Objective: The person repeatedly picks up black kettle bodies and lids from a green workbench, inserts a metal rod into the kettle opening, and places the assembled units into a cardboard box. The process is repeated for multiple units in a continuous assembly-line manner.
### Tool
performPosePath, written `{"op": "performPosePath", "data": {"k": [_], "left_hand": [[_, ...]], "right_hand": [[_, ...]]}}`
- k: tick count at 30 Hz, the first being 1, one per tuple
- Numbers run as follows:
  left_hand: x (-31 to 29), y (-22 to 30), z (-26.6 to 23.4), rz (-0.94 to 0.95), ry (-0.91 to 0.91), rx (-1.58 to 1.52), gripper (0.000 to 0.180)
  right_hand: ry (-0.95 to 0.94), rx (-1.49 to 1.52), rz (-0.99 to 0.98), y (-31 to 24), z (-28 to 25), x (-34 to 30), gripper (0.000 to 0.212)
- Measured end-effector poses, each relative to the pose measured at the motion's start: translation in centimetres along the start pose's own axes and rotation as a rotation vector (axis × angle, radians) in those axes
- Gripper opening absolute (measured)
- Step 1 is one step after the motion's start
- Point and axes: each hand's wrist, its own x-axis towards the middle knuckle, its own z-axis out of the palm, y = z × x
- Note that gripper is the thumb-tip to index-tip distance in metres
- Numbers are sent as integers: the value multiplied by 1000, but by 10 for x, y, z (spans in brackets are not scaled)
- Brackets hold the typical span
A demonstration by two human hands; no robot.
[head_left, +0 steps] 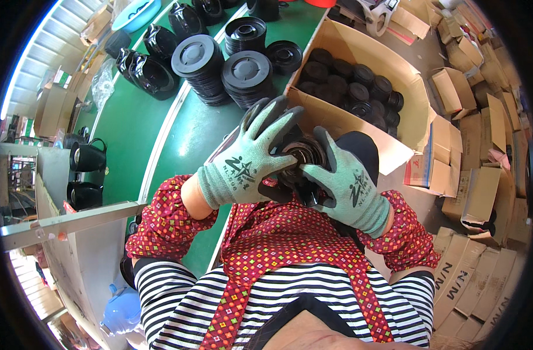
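In front of my apron, both gloved hands hold a glossy black round part (305, 153) with ringed edges. My left hand (250, 156) grips its left side, fingers stretched over the far side and thumb on the rings. My right hand (347, 184) is closed around the right side, its thumb at the near rim. The palms hide much of the part, so I cannot tell whether it is one piece or several. Just beyond my left hand, stacked black discs (247, 71) stand on the green table (182, 137), with another disc stack (196, 57) beside them.
Glossy black jugs (152, 76) stand at the table's far left. An open cardboard box (342, 119) with several black round parts (359, 92) is at the far right. More cartons (476, 198) crowd the right side. A metal rail (74, 224) runs on the left.
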Motion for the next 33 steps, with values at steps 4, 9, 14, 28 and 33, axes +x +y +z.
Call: {"op": "performPosePath", "data": {"k": [4,9,14,28,33], "left_hand": [[2,-6,5,21,-22,-48,60],[-4,-8,9,31,97,-119,62],[-15,22,34,-122,596,-213,67],[-124,-83,124,-853,151,313,113],[-161,-130,147,-848,46,-41,82]], "right_hand": [[-2,-36,2,1,2,7,59],[80,119,28,4,4,4,70],[510,1237,628,55,57,-54,69],[304,81,548,107,17,-10,30],[24,-257,454,58,49,-11,35]]}}
